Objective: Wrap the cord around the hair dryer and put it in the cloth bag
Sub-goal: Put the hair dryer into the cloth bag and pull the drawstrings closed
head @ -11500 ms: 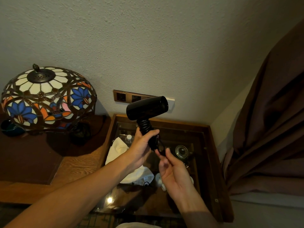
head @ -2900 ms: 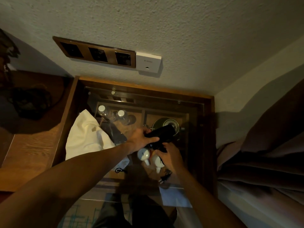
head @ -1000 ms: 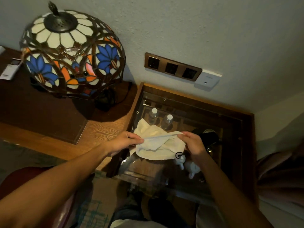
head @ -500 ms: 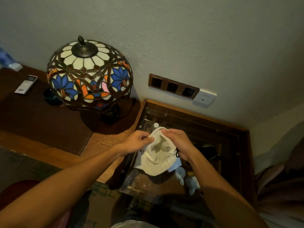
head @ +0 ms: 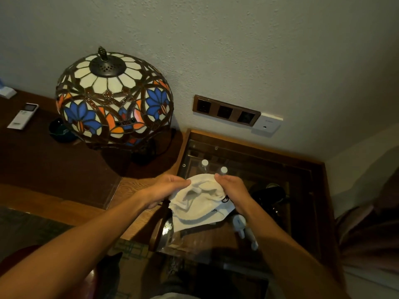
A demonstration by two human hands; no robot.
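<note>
I hold a cream cloth bag [head: 198, 203] over the glass-topped table [head: 248, 147]. My left hand [head: 164, 188] grips the left side of its mouth and my right hand [head: 233, 193] grips the right side, so the mouth gapes upward. A black drawstring loop hangs by my right palm. The black hair dryer [head: 269, 194] lies on the glass just right of my right hand, dark and partly hidden; its cord is not clearly visible.
A stained-glass lamp [head: 112, 100] stands on the wooden desk [head: 64, 165] to the left. Two bottle caps [head: 213, 166] and small white figures [head: 239, 225] show under the glass. Wall sockets [head: 225, 110] sit behind. A remote [head: 22, 115] lies far left.
Both hands have pulled the bag's mouth wider and lifted it slightly toward the wall. The view has shifted a little. The hair dryer stays on the glass.
</note>
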